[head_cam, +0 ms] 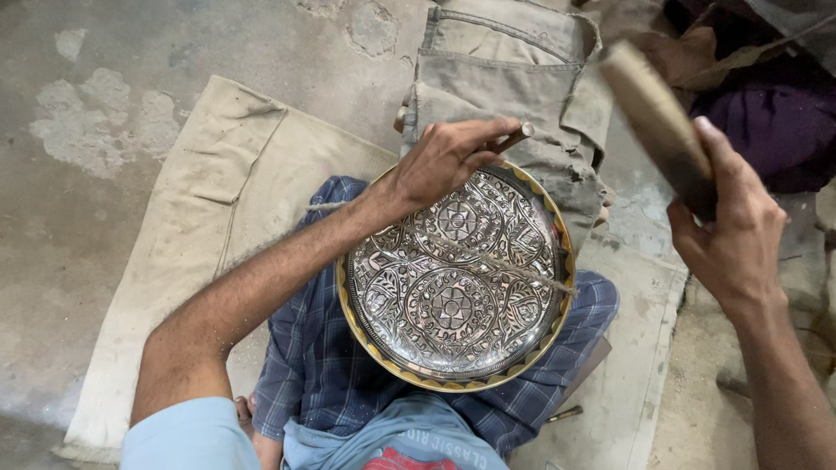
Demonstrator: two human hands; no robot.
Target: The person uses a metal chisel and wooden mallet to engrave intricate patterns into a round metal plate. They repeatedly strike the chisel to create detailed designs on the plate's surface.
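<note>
A round metal plate (453, 287) with engraved silver floral patterns and a yellow rim rests on my lap, over blue checked cloth. My left hand (444, 157) is closed on a thin metal chisel (515, 137), whose tip stands at the plate's far rim. My right hand (727, 222) is raised to the right of the plate and grips a wooden mallet (655, 113), blurred in the air. A thin string (505, 264) lies across the plate's face.
A folded grey-green garment (514, 70) lies on the concrete floor beyond the plate. A beige cloth mat (209, 226) spreads under me to the left. Dark purple fabric (766, 122) sits at the top right. A small metal tool (566, 414) lies by my knee.
</note>
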